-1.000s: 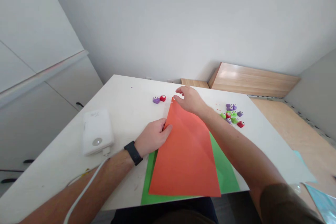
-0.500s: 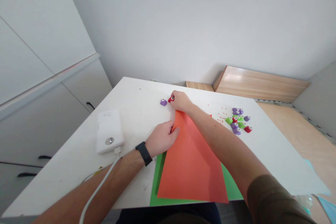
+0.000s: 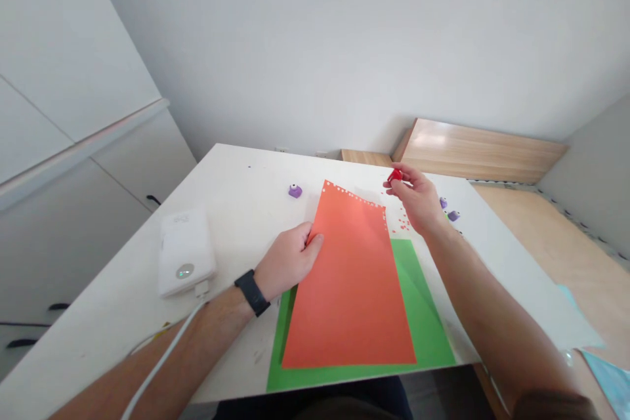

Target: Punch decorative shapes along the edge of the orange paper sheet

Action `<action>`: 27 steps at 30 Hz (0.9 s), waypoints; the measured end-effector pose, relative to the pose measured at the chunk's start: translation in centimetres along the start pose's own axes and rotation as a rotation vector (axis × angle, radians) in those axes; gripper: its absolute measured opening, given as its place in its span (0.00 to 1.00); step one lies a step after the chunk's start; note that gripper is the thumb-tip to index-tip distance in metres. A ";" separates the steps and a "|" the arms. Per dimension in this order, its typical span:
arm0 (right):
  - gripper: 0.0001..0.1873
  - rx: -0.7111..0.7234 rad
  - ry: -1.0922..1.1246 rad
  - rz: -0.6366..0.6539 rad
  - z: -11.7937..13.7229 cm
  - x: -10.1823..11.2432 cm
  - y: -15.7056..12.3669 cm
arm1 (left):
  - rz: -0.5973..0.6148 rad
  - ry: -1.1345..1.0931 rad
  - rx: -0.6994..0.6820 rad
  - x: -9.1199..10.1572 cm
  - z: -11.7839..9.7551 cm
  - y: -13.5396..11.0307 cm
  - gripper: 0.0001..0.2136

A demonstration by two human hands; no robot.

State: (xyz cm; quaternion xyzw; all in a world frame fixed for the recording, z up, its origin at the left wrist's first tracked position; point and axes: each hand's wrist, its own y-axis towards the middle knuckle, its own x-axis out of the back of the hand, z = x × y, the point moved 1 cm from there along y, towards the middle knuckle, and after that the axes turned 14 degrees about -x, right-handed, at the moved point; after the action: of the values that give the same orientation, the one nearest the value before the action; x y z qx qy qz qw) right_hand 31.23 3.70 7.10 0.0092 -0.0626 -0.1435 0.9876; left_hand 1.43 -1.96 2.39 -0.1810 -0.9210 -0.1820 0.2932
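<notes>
My left hand [image 3: 290,252] pinches the left edge of an orange sheet of paper [image 3: 349,282] between thumb and fingers. A row of small holes runs along the sheet's far edge and onto its upper right side. Beneath it lies a green sheet [image 3: 423,302]. My right hand [image 3: 418,200], raised past the far right corner of the paper, holds a small red hole punch [image 3: 395,176] in its fingertips, apart from the sheet. A purple hole punch [image 3: 294,191] with a googly eye stands left of the paper's far corner.
Orange paper dots [image 3: 404,220] are scattered right of the sheet. More small punches, such as a purple one [image 3: 453,215], are partly hidden behind my right hand and forearm. A white power bank [image 3: 187,249] with a cable [image 3: 162,354] lies on the left of the white table [image 3: 236,210].
My right hand has moved right with the red hole punch, away from the paper's far left corner, uncovering the punched edge. My left hand still grips the sheet; the view has shifted slightly.
</notes>
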 end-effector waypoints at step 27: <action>0.25 -0.420 0.231 0.135 -4.9 3.0 -4.3 | -0.082 -0.142 0.107 1.3 -0.3 -0.4 0.18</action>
State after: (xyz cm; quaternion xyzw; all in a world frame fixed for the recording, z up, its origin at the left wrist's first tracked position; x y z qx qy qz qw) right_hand 33.50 -1.27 2.40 -0.1841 0.0814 -0.0849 0.9758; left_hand 0.39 -2.09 3.34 -0.1399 -0.9544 -0.1312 0.2288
